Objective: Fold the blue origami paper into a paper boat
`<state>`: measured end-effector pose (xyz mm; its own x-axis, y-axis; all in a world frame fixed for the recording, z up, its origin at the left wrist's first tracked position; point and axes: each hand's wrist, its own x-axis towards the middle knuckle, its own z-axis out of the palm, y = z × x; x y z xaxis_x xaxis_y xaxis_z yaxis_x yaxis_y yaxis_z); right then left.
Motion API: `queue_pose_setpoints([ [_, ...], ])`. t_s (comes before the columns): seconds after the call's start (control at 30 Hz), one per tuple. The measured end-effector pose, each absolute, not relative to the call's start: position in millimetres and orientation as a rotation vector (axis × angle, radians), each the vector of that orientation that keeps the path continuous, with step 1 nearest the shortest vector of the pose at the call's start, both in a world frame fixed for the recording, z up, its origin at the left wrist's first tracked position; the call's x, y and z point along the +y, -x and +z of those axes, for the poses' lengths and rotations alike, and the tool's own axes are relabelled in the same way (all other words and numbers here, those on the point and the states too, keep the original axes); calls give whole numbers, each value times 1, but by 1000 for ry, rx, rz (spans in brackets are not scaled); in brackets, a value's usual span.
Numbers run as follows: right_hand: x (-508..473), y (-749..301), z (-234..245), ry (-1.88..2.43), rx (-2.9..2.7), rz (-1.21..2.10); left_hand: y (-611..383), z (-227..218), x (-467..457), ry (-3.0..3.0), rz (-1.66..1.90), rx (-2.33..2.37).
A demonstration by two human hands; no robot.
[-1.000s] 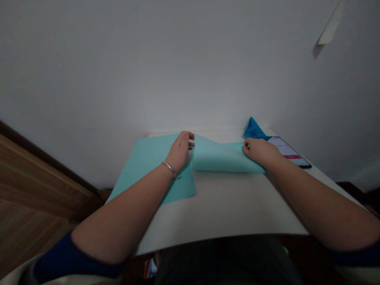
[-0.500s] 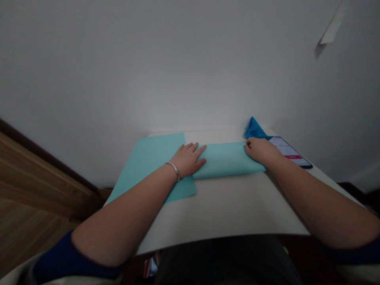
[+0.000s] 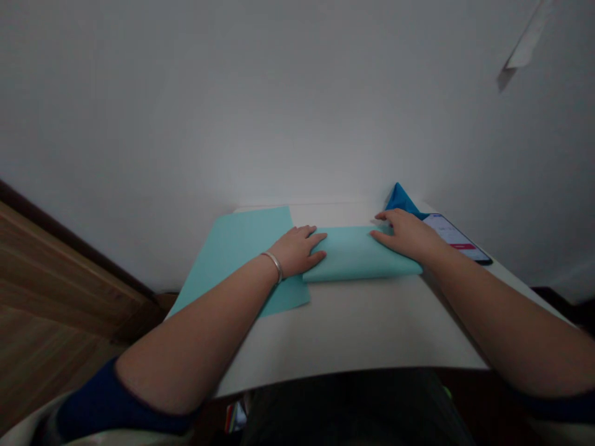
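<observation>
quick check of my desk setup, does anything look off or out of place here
Two small things. The flat sheet of paper under the left hand hangs over the table's left edge. On the wall at upper right, a pale strip has come loose and casts a shadow. Nothing looks spilled or torn.

A: Behind?
B: Plain pale wall [image 3: 279, 93], dim, brightest just above the white table [image 3: 353, 322].
A: To the left?
B: Brown wood-grain surface [image 3: 56, 291], edged by a dark strip [image 3: 69, 237] along the wall's foot.
A: Top right?
B: Pale strip [image 3: 525, 43] stuck on the wall, casting a small shadow.
</observation>
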<state>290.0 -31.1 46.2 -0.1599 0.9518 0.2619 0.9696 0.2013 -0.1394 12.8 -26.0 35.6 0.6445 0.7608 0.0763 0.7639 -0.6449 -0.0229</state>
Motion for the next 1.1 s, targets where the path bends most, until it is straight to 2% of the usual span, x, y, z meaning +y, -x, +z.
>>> queue_pose_setpoints([
  [0.3,-32,-283,39,1529,-2515,-4,-15,41,-28,2796,-163,-1167],
  [0.47,-30,-284,38,1516,-2515,-72,-15,36,-26,2652,-216,-1361],
  [1.1,-25,-284,37,1475,-2486,4,-16,35,-23,2752,-257,-1407],
])
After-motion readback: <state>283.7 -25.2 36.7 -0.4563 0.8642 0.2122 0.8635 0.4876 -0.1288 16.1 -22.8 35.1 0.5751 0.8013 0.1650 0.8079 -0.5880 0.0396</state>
